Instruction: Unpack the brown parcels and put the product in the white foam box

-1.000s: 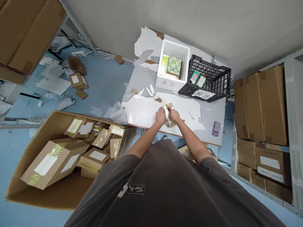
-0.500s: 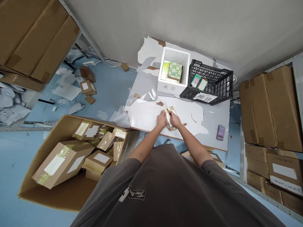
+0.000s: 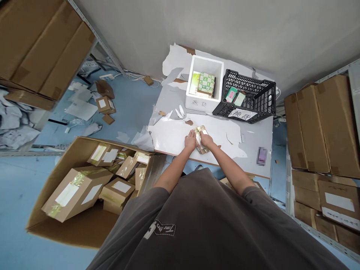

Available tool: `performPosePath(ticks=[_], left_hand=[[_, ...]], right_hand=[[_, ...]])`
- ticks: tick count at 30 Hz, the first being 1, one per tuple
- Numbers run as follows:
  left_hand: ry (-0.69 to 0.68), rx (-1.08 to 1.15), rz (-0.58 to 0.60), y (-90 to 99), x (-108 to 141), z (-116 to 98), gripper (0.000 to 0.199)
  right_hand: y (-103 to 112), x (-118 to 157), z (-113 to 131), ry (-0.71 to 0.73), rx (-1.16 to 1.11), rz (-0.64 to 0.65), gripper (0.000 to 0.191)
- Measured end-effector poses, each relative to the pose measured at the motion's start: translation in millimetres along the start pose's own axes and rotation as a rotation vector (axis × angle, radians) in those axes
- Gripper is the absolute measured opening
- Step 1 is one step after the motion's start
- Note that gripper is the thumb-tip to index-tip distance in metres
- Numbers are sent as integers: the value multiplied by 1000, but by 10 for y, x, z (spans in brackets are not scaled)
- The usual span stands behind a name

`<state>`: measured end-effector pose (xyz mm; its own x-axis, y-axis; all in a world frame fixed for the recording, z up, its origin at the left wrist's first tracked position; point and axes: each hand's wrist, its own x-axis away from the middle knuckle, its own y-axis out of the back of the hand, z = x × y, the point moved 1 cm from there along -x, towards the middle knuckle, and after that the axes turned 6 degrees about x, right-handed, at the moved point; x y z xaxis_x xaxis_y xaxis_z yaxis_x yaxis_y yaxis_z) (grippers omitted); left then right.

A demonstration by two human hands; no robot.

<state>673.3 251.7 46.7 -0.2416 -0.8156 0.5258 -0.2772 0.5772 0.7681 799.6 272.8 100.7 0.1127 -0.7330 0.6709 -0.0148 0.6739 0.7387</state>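
Observation:
A small taped cardboard box lies on the white paper-covered table, near its front edge. My left hand holds the box along its left side, fingers pressed on the top. My right hand is closed over the box's right part, its fingertips at the top face. What it grips, if anything, is too small and covered to make out. Shiny yellowish tape shows on the box's far end and along its top.
Behind the box stand a white foam box and a black plastic crate, both holding small packages. Torn paper scraps lie nearby. At the left is a large open carton of parcels. Stacked cartons fill the right shelf.
My right hand has shifted slightly left and down on the box. A bit of red seen by its fingers before no longer shows. The view has moved slightly.

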Motion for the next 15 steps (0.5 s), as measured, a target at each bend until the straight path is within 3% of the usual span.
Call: performPosePath(ticks=[7,15], left_hand=[[21,4,7,-5,-23,-28,111],[31,1,64,-26,-83,-76,119]], right_hand=[[-160,230,-176,-15,58,145,63],[-351,334,-343,-11,37,119,64]])
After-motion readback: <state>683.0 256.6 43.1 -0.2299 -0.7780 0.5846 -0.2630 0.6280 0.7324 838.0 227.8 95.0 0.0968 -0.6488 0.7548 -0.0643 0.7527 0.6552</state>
